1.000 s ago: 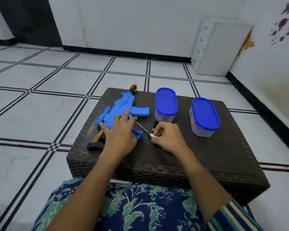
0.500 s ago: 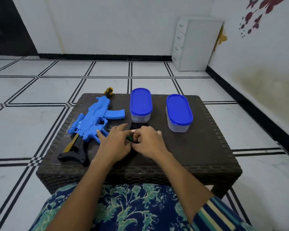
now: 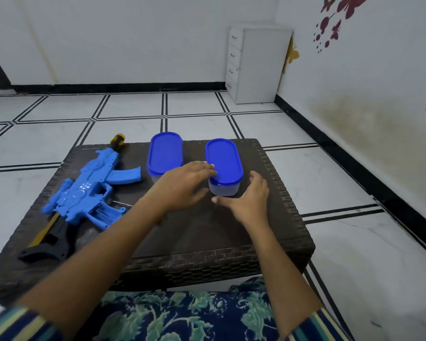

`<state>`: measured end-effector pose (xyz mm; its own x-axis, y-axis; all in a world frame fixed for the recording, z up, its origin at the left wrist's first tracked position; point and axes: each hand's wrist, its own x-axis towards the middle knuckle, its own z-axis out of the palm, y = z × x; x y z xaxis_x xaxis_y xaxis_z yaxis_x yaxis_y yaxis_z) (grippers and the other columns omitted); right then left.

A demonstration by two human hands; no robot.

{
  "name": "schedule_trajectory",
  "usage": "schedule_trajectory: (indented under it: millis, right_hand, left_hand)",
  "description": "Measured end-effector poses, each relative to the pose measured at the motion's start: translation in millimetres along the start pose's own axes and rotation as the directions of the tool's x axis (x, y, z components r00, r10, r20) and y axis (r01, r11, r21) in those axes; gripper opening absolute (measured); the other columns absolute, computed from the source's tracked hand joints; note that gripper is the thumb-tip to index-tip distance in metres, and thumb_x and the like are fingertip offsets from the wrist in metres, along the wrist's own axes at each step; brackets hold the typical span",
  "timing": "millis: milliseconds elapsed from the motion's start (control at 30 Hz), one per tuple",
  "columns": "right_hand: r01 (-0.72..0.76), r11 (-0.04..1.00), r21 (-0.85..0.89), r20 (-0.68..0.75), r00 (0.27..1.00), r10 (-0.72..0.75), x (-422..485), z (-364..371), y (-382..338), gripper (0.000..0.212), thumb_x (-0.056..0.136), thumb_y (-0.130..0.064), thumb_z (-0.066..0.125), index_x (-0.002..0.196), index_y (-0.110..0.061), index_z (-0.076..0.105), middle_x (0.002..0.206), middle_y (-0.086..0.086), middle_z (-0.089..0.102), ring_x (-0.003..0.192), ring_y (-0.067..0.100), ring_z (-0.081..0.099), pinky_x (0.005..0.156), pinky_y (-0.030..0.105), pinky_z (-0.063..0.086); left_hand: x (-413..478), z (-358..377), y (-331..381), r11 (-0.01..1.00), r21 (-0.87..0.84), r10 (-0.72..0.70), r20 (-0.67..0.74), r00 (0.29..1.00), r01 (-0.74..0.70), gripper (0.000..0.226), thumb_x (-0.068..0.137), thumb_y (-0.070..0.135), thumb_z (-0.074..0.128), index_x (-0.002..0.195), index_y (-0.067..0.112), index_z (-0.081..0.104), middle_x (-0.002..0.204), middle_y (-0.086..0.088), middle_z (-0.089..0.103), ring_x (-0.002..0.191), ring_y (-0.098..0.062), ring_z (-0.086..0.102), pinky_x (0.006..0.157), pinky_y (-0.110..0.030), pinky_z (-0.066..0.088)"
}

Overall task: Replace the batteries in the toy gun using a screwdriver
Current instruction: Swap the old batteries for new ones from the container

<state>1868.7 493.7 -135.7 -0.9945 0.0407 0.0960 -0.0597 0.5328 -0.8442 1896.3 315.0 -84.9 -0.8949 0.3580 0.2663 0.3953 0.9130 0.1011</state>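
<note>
Toy gun (image 3: 84, 193) lies with its compartment apparently open, screwdriver (image 3: 123, 203) beside it. Left hand (image 3: 185, 185) and right hand (image 3: 251, 200), fingers extended and empty, flank the lidded container (image 3: 224, 163); battery exchange remains.

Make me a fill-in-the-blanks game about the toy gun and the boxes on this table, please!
On the dark woven table, the blue plastic toy gun lies to the ___ of both clear oval containers with blue lids.
The left hand touches the ___ container's lid.
The right hand is open and holds ___.
Missing words: left; right; nothing.
</note>
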Motion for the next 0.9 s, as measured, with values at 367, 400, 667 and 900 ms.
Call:
schedule_trajectory:
  millis: [367,400,667,900]
  right_hand:
    - [0.065,0.997,-0.042,-0.110,0.991,-0.069,15.1,22.4,0.7,0.073,0.058,-0.049,0.086,0.117,-0.018,0.056,0.115,-0.001,0.065,0.109,0.024,0.055,0.088,0.037,0.040]
    - [0.068,0.997,-0.045,-0.116,0.991,-0.072,15.7,22.3,0.8,0.069,0.058,-0.048,0.085,0.113,-0.019,0.056,0.112,-0.003,0.065,0.107,0.024,0.055,0.086,0.037,0.040]
    - [0.048,0.997,-0.054,-0.113,0.992,-0.054,12.6,18.1,-3.6,0.065,0.056,-0.048,0.088,0.103,-0.016,0.056,0.100,-0.001,0.061,0.103,0.026,0.055,0.086,0.039,0.039]
    - [0.041,0.998,-0.048,-0.130,0.990,-0.047,9.6,18.1,-3.7,0.075,0.052,-0.049,0.091,0.111,-0.017,0.059,0.097,-0.007,0.055,0.103,0.024,0.056,0.084,0.032,0.038]
  left_hand:
    - [55.3,4.6,-27.5,0.911,0.166,0.334,0.243,0.911,-0.379,0.054,0.090,0.044,0.048,0.127,0.007,0.061,0.130,-0.011,0.062,0.118,-0.028,0.060,0.088,-0.045,0.053]
    - [56.8,2.2,-25.1,0.901,0.191,0.336,0.260,0.905,-0.389,0.062,0.087,0.050,0.037,0.124,0.007,0.063,0.125,-0.011,0.065,0.111,-0.030,0.064,0.084,-0.044,0.053]
    - [79.8,-14.4,-12.4,0.872,0.256,0.292,0.414,0.862,-0.418,0.048,0.081,0.045,0.046,0.103,0.011,0.071,0.092,-0.009,0.073,0.074,-0.025,0.057,0.058,-0.028,0.030]
    - [73.6,-43.6,-23.6,0.953,-0.026,0.302,-0.040,0.952,-0.303,0.045,0.077,0.039,0.046,0.085,0.006,0.075,0.068,-0.009,0.071,0.056,-0.027,0.062,0.065,-0.026,0.046]
